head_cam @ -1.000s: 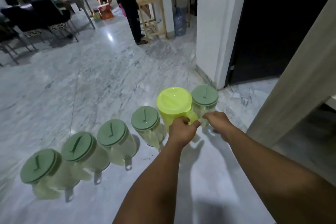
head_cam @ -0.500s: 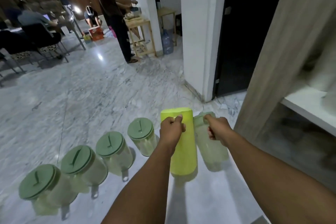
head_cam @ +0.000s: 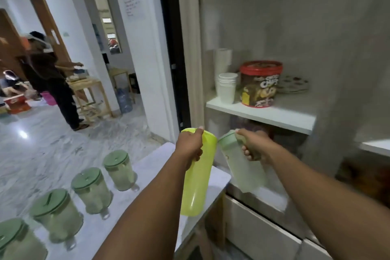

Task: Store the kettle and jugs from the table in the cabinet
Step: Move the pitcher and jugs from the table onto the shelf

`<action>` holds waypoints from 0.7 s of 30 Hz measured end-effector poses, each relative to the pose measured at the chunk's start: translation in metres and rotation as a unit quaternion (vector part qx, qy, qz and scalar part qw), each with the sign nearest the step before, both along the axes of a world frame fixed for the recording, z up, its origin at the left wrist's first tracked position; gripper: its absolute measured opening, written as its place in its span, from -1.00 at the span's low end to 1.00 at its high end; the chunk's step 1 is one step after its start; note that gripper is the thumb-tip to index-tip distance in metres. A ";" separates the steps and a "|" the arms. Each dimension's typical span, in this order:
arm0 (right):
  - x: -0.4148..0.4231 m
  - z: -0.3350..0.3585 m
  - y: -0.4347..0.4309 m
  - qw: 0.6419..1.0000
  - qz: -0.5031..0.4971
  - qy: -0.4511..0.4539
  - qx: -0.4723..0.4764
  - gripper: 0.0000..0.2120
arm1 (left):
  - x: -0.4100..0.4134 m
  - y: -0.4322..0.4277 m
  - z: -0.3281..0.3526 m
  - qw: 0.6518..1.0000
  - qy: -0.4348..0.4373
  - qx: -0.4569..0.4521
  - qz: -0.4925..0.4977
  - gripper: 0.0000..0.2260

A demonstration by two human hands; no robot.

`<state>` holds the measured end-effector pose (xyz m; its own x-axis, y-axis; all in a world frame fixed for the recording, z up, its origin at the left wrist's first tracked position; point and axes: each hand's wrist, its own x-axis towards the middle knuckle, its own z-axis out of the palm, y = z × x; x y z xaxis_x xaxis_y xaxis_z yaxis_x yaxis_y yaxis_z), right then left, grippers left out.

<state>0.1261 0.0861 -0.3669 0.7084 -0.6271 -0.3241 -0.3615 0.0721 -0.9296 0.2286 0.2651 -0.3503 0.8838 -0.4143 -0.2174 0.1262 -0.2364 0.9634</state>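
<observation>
Head camera: I look down along both forearms toward an open cabinet (head_cam: pixel 295 27) that fills the frame from 12 to 4 o'clock. The left hand (head_cam: pixel 190 145) has its fingers curled round the top of a yellow-green jug (head_cam: pixel 197 186), thumb lying along the lid rim. The jug hangs off the counter (head_cam: pixel 130 202), tilted, its base toward 6 o'clock over the counter's right edge. The right hand (head_cam: pixel 253 145) is wrapped round the handle of a clear jug (head_cam: pixel 242 173) with a pale green lid. This one leans lid to 10 o'clock and base to 5 o'clock, in front of the cabinet's lower compartment, under the white shelf (head_cam: pixel 263 115). The two lids sit just beside each other; I cannot tell whether they touch.

Four more green-lidded jugs stand upright on the counter in a line from centre toward 7 o'clock: the far jug (head_cam: pixel 119 170), second jug (head_cam: pixel 91 190), third jug (head_cam: pixel 57 215) and near jug (head_cam: pixel 14 240).

On the shelf, at 2 o'clock of my hands, stand stacked paper cups (head_cam: pixel 227 87), a red-lidded tub (head_cam: pixel 260 84) just beside them, and a plate (head_cam: pixel 293 84) behind the tub. At 9 o'clock a person (head_cam: pixel 52 76) stands by a wooden stand (head_cam: pixel 90 97).
</observation>
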 end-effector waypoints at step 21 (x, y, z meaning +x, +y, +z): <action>-0.460 0.197 -0.166 0.904 -0.373 -0.126 -0.167 -0.71 | -0.359 -0.266 0.176 0.931 -0.169 -0.186 -0.264 -0.34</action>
